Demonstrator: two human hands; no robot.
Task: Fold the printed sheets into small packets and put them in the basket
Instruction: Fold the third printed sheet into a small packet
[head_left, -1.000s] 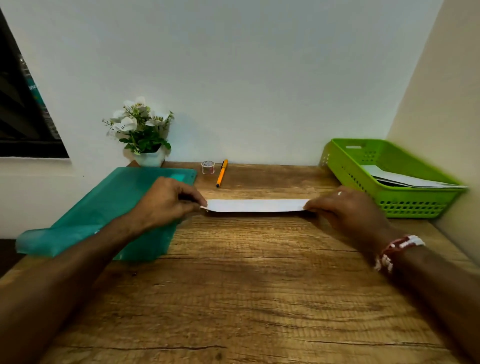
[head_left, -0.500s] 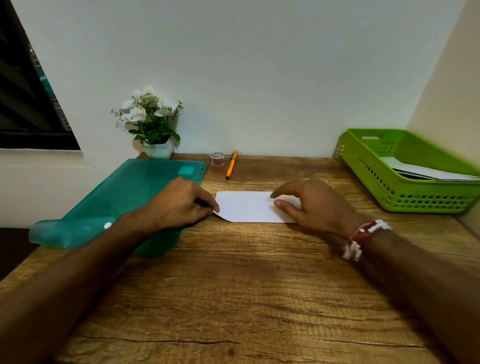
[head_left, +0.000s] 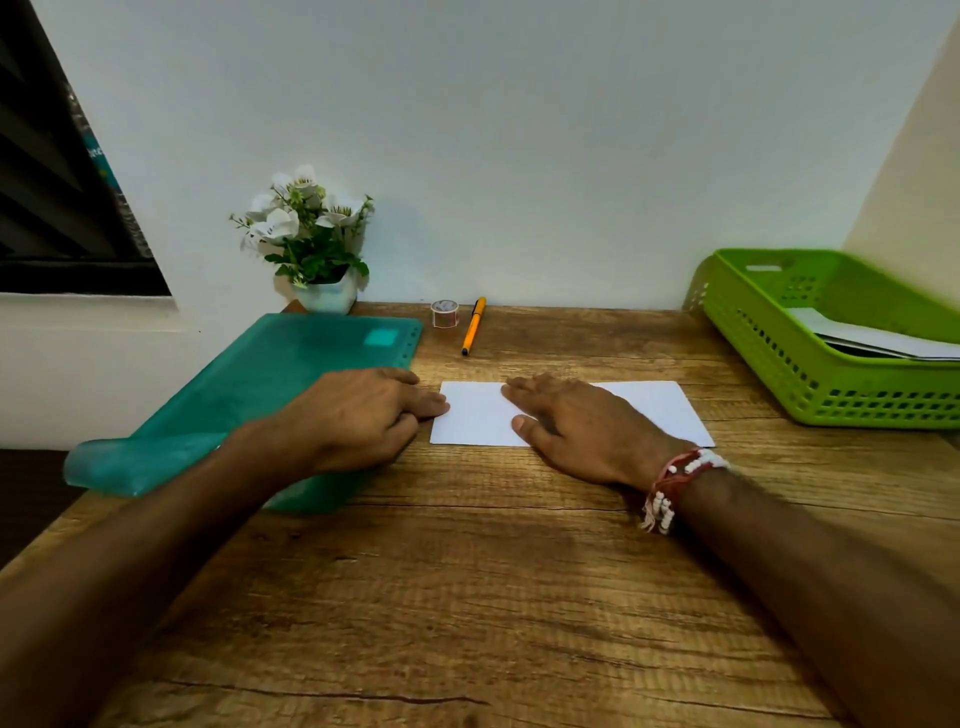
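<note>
A folded white sheet (head_left: 660, 410) lies flat on the wooden desk (head_left: 467, 597) in the middle. My right hand (head_left: 576, 426) presses down on its centre with straight fingers pointing left. My left hand (head_left: 363, 415) rests beside the sheet, its fingertips touching the sheet's left edge. The green basket (head_left: 769, 358) stands at the right, apart from both hands, with folded white papers (head_left: 878, 338) inside.
A teal plastic folder (head_left: 249, 389) lies at the left, partly under my left forearm and hanging over the desk edge. A small flower pot (head_left: 327, 296), a roll of tape (head_left: 445, 314) and an orange pen (head_left: 474, 325) stand by the back wall.
The narrow strip seen a second ago now lies flat as a wider rectangle. My right hand slid from its right end onto the middle. My left hand stayed at the left edge.
</note>
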